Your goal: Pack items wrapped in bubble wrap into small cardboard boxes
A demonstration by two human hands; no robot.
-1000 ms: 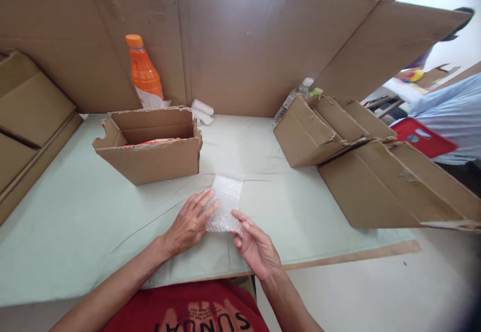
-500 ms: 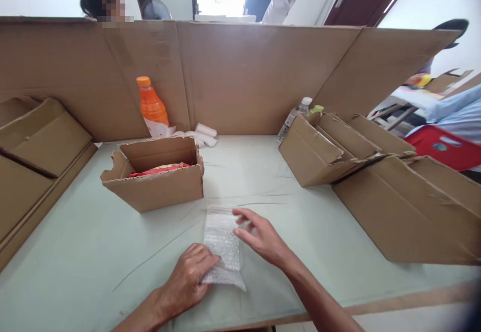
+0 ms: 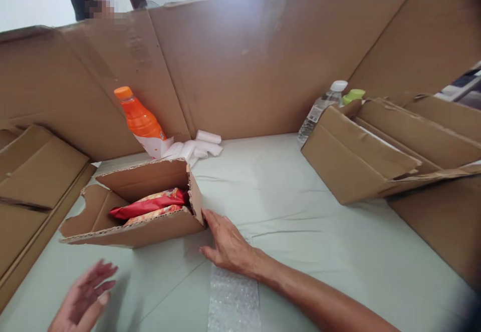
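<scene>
Right hand [image 3: 228, 244]: fingers [image 3: 210, 218] together and extended flat, tips touching the near right corner of the open cardboard box [image 3: 143, 207]; nothing is clamped in them. The wrist and forearm run off toward 4 o'clock, crossing the far end of a bubble-wrap sheet [image 3: 233, 303] that lies flat on the counter [image 3: 300, 232] at 6 o'clock of the hand.

Left hand [image 3: 83, 299]: blurred, fingers [image 3: 101, 277] spread apart and empty, raised at 8 o'clock of the box, well apart from the bubble wrap.

The box stands at 10 o'clock of the right hand, its top open and one flap torn on the left; inside lie red and orange snack packets [image 3: 152, 206]. At 12 o'clock of the box an orange bottle [image 3: 140, 120] leans against the cardboard screen [image 3: 263, 61], with white rolls [image 3: 199, 144] just beside it at 3 o'clock. At 2 o'clock of the right hand lies a stack of flattened cartons [image 3: 376, 151]; behind it stand a clear water bottle [image 3: 319, 109] and a green-capped container [image 3: 353, 95]. More folded cardboard [image 3: 33, 182] lies at 9 o'clock.
</scene>
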